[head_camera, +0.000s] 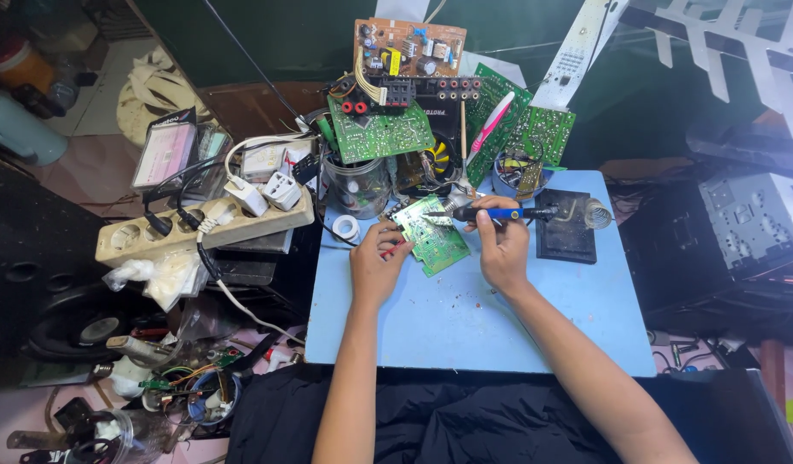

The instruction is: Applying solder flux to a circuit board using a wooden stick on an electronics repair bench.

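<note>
A small green circuit board (pixel 434 237) lies tilted on the light blue table (pixel 465 318). My left hand (pixel 376 262) rests at the board's left edge and pinches a thin red-tipped piece against it. My right hand (pixel 502 245) grips a blue-handled soldering iron (pixel 487 213), held level with its tip pointing left over the board's upper part. A small roll of solder wire (pixel 346 227) sits just left of my left hand.
A black soldering stand (pixel 567 228) with a coil holder sits right of my right hand. Several green circuit boards (pixel 381 131) and jars crowd the table's far edge. A beige power strip (pixel 203 228) with plugs lies to the left, above floor clutter.
</note>
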